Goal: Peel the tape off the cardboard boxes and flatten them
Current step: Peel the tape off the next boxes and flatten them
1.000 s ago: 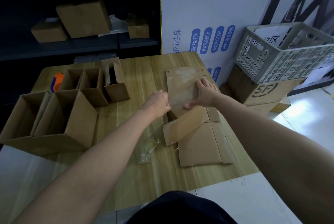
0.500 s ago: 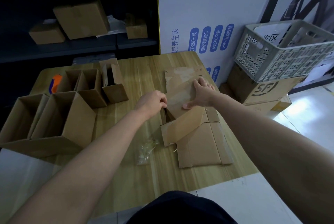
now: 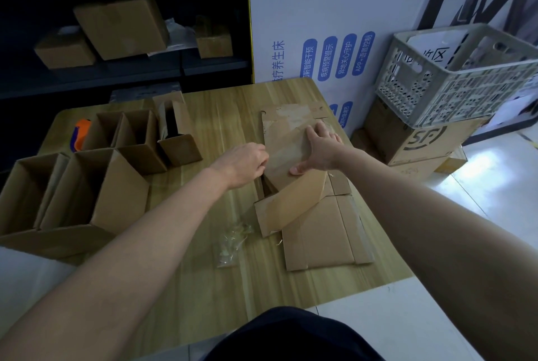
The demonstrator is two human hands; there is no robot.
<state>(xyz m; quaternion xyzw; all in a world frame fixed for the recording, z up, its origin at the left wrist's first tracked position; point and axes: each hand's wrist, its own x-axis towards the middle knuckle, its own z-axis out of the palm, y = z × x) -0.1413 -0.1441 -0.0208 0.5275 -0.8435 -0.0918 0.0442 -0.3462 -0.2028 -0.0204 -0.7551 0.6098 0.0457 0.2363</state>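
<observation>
Cardboard boxes (image 3: 122, 194) crowd a wooden table (image 3: 203, 288) before shelves (image 3: 215, 65), perhaps metal.

I see a flat brown box (image 3: 317, 232) on the table's (image 3: 227, 110) right, one flap (image 3: 291, 203) tilted up; open boxes (image 3: 122, 194) stand left.

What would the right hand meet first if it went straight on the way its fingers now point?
The right hand lies flat on the box, pointing away. Straight on, it would first cross the far flap, then probably reach the white panel behind the table; depth is unclear.
</observation>
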